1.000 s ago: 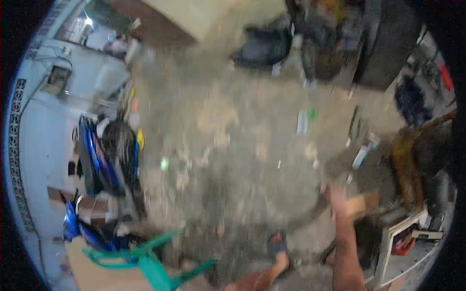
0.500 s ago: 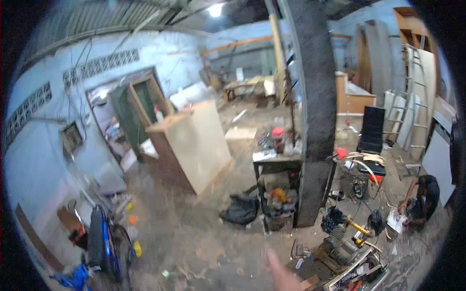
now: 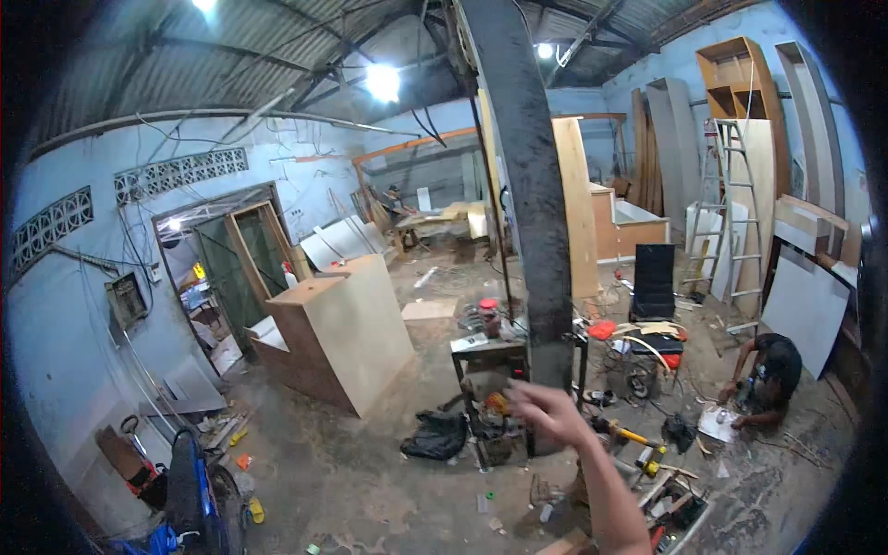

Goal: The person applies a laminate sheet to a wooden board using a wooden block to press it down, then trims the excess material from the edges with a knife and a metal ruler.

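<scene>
My right hand (image 3: 548, 413) is raised in mid-air at the lower middle, its forearm coming up from the lower edge. Its fingers reach out to the left, slightly bent and a little blurred, with nothing in them. From this view it covers part of a low black stand (image 3: 474, 348) beside a dark pillar (image 3: 523, 176). Jars with a red lid (image 3: 487, 305) stand on top of that stand. On the floor left of it lies a black bag (image 3: 435, 435). My left hand is out of view.
A wooden cabinet (image 3: 363, 324) stands left of centre, and a blue motorbike (image 3: 188, 490) is at the lower left. A yellow-handled tool (image 3: 631, 435) and a tool crate (image 3: 686, 518) lie right of my forearm. Another person (image 3: 779, 368) crouches at the right, near a ladder (image 3: 746, 222).
My right hand has risen from the lower edge, and more of its forearm shows. The view has tilted up and turned right, bringing in more of the roof.
</scene>
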